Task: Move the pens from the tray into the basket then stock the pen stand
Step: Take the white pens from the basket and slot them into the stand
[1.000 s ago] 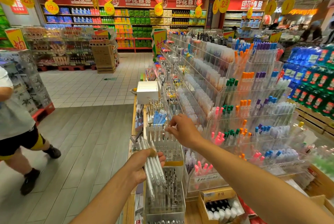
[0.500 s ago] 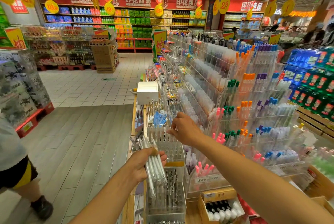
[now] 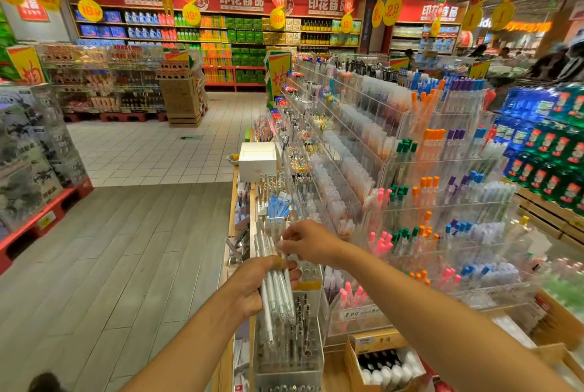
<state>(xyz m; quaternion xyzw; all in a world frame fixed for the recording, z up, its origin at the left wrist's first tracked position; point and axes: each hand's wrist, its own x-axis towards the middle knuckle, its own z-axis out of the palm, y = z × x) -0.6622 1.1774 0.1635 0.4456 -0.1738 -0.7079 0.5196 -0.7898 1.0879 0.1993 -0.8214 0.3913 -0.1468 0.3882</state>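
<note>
Several white pens (image 3: 274, 284), long axes running near-to-far, sit bunched in the left hand (image 3: 252, 284); right hand (image 3: 308, 243) pinches their far ends beside the clear pen stand (image 3: 316, 357).

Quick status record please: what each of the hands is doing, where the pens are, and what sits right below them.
left hand: grips a bundle of clear pens, tips pointing down
right hand: fingers curled at the top of the bundle, seemingly pinching one pen
below bundle: clear compartment of the pen stand, already holding pens
nearby: white box further along the shelf edge
basket, tray: not visible
</note>
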